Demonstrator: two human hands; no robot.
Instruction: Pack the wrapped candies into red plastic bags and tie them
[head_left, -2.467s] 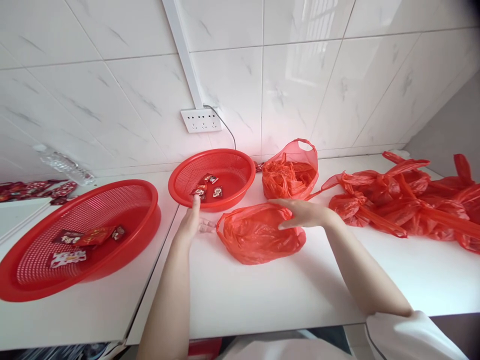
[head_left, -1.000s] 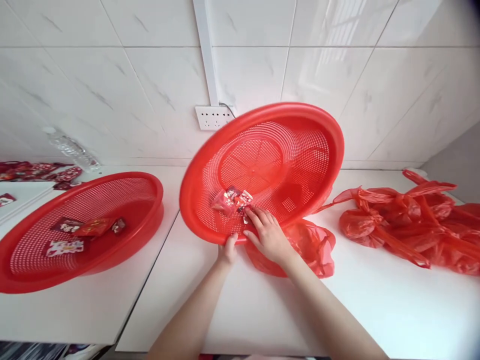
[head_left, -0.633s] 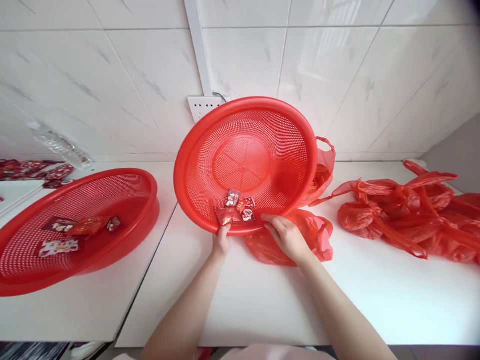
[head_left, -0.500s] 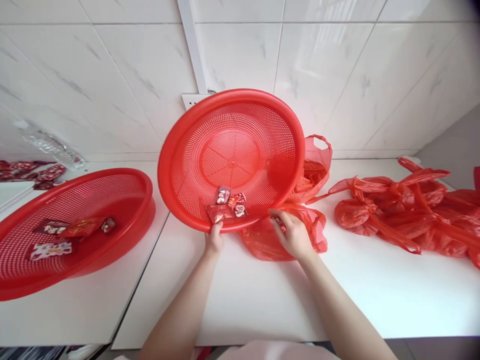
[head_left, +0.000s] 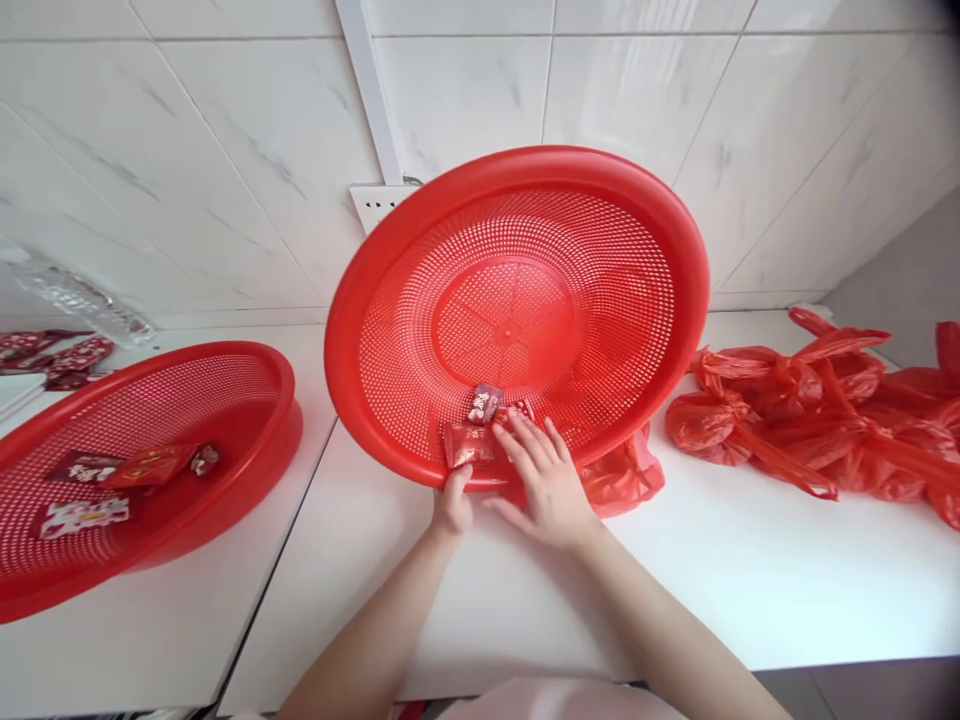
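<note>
My left hand [head_left: 453,507] grips the lower rim of a round red mesh basket [head_left: 517,310], which is tilted up on edge toward me. A few small red wrapped sweets [head_left: 476,430] lie bunched at its low side. My right hand [head_left: 544,480] reaches over the rim with fingers stretched onto the sweets. An open red plastic bag [head_left: 626,475] lies on the white counter [head_left: 750,570] just behind and right of the basket, mostly hidden by it.
A second, larger red mesh basket [head_left: 247,380] with a few sweets sits at the left. A heap of tied red plastic bags [head_left: 810,415] lies at the right. More sweets and a clear bottle [head_left: 75,300] rest far left by the tiled wall.
My right hand left the red bag and came back over the basket rim onto the sweets. The basket has tilted closer and now hides more of the bags behind it.
</note>
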